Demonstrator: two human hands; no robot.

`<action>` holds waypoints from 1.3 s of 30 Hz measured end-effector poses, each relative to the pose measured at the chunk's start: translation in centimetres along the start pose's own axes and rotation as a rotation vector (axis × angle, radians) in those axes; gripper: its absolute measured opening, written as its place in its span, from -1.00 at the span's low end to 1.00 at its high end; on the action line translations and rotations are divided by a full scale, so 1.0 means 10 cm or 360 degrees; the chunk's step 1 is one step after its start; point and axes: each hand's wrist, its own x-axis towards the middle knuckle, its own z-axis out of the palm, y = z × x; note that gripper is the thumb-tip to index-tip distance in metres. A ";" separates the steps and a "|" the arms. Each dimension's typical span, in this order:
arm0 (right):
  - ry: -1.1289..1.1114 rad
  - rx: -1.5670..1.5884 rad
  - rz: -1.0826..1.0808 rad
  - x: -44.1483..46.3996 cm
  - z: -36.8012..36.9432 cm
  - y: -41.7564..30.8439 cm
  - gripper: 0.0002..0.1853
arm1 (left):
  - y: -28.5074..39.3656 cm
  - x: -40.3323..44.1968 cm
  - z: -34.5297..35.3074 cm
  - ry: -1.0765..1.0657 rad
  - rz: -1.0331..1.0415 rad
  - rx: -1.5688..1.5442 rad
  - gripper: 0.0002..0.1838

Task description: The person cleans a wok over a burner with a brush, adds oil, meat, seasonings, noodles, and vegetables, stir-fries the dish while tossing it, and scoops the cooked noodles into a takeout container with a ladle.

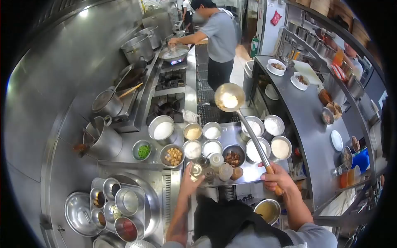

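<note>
A long-handled ladle (pixel 230 96) points away from me, its wooden grip wrapped by my right hand (pixel 275 177). Something pale and yellowish lies in its bowl. Closed around a small clear glass bottle (pixel 196 170) is my left hand (pixel 191 178), beside other bottles and jars. Just past it stand metal bowls with white powders, a bowl of yellowish round pieces (pixel 173 156), a bowl of green pieces (pixel 143 150) and a bowl of dark brown pieces (pixel 233 156).
Stove burners (pixel 167 105) lie ahead left. Farther off, another person (pixel 219 39) works at a wok (pixel 173 53). A long steel counter (pixel 304 120) with dishes runs along the right. Sauce containers (pixel 126 229) stand at lower left.
</note>
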 end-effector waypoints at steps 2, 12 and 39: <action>0.0022 -0.0022 -0.0019 -0.11 -0.21 0.13 -0.49 | -0.11 0.03 0.09 -0.0105 0.0301 0.0283 -0.28; 0.0070 -0.0233 -0.0022 -0.03 -0.51 -0.08 -0.49 | 0.01 -0.10 0.08 0.0308 0.0074 0.0318 -0.32; -0.2107 -0.1409 0.1120 -3.49 4.36 5.92 -0.73 | 2.83 -9.27 0.00 0.2119 -0.0701 0.0115 -0.16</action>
